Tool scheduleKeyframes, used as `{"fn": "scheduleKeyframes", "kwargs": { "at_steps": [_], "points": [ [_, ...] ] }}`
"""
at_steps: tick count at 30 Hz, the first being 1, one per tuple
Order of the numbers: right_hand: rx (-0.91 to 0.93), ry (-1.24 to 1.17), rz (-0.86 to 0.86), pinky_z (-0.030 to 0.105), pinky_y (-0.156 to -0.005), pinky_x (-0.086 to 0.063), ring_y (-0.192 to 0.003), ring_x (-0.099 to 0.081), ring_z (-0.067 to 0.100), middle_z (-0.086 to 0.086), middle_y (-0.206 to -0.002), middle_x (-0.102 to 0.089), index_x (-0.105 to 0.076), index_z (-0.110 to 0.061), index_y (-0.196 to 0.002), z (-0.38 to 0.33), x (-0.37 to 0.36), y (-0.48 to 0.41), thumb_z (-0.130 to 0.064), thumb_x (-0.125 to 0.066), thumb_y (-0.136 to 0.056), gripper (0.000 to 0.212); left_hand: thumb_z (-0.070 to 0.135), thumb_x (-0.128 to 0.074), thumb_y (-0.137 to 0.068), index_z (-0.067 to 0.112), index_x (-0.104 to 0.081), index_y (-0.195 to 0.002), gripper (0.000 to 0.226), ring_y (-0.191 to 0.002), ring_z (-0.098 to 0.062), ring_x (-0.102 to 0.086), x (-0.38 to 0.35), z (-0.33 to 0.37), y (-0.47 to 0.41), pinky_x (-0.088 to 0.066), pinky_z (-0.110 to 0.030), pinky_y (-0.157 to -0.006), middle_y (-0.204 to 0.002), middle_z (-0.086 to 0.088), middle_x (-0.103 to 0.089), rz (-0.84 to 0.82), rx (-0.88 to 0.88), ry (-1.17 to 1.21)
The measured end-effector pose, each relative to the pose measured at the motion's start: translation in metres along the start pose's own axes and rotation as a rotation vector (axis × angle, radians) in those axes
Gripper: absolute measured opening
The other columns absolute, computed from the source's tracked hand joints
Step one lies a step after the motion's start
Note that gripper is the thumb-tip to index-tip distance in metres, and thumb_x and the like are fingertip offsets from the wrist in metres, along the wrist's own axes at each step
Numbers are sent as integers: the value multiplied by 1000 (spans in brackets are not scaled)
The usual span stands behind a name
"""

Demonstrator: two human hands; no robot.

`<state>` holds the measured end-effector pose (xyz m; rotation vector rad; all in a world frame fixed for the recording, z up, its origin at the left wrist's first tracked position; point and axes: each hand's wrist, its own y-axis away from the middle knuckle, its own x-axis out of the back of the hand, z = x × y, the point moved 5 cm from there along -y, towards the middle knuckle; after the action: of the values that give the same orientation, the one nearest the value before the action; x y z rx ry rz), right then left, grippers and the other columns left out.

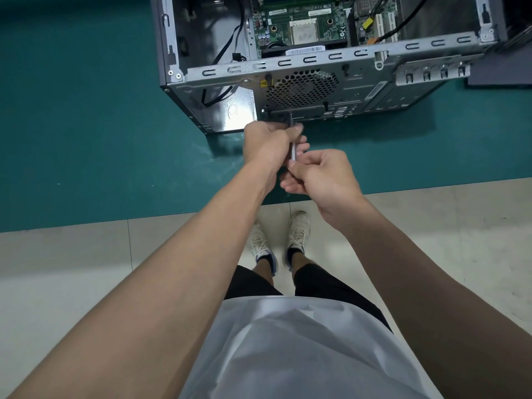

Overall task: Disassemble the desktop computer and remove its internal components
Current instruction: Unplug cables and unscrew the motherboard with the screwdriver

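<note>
Two hands hold a screwdriver [293,151] to the rear panel [362,90] of the desktop computer [316,56] on a green mat [86,116], left hand [267,142] gripping the shaft, right hand [322,174] pinching the handle (likely unscrewing the fan [302,87]; steady turns next).

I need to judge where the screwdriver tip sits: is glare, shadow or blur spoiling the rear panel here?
Head view: the screwdriver tip lies in shadow under the fan grille, so its seating is unreadable; glare whitens the shiny plate left of it; the left hand and right hand look sharp; the wide lens exaggerates perspective toward the frame edges.
</note>
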<state>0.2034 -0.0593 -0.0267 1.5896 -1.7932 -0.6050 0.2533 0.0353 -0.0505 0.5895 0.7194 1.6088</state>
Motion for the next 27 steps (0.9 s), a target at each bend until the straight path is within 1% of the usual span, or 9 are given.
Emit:
{"fn": "scheduleKeyframes", "kwargs": {
  "at_steps": [4,8,10,14,16,19,22,24,27],
  "points": [
    [28,130,153,30,-65,-58,-50,-64,12,6,-63,-69,-63,-13,-73,2,5,1,-11,-69,-84,13,0,-76,-79,-3,-66,-81,11,-53,-21,-65,2,4,1,-54,-29,-53,-65,-14,-65,80,-21,-78],
    [-55,-103,1,26,-65,-58,-55,-65,12,9,-71,-67,-64,-1,-90,4,1,-1,-11,-55,-95,14,-2,-58,-93,-1,-59,-79,14,-55,-20,-68,-3,3,0,-57,-27,-53,-65,-13,-67,27,32,5],
    [-59,-128,-28,24,-64,-58,-57,-66,14,9,-71,-66,-63,-1,-89,3,1,-1,-6,-53,-96,13,0,-56,-95,-2,-58,-83,12,-58,-21,-70,-4,1,0,-59,-29,-57,-67,-13,-68,-15,37,29],
    [28,115,154,31,-67,-59,-54,-67,13,2,-65,-69,-64,-14,-79,1,8,-2,-10,-69,-85,9,2,-77,-79,0,-64,-77,14,-58,-23,-68,3,2,-1,-56,-30,-57,-68,-14,-68,45,-4,-45],
    [30,129,200,36,-68,-60,-51,-65,12,2,-65,-69,-62,-17,-74,2,9,-2,-12,-73,-81,14,0,-76,-79,0,-63,-75,14,-57,-23,-68,3,2,-1,-56,-31,-57,-68,-15,-67,63,-10,-52],
    [5,39,126,39,-73,-60,-54,-66,14,2,-65,-67,-63,-14,-74,2,5,-5,-13,-64,-87,14,-2,-61,-91,-1,-61,-81,10,-61,-25,-70,-1,2,-1,-58,-33,-58,-67,-14,-69,16,29,1],
    [-11,-21,46,32,-73,-60,-59,-68,16,5,-70,-68,-66,-11,-74,-1,1,-7,-8,-52,-95,26,2,-55,-96,-1,-60,-84,13,-63,-24,-71,-1,1,0,-59,-32,-57,-69,-12,-71,-21,40,18],
    [20,-6,61,26,-66,-58,-56,-67,13,5,-72,-68,-66,-13,-76,-3,1,-7,-4,-54,-93,23,5,-61,-93,1,-62,-81,13,-58,-22,-69,1,1,2,-53,-26,-48,-72,-12,-71,-18,37,10],
    [50,25,138,28,-64,-58,-53,-63,12,2,-69,-67,-65,-19,-74,-2,2,-8,-6,-63,-88,19,6,-77,-80,5,-65,-70,15,-59,-22,-67,4,3,0,-54,-27,-52,-71,-12,-71,42,4,-80]
  ]
}}
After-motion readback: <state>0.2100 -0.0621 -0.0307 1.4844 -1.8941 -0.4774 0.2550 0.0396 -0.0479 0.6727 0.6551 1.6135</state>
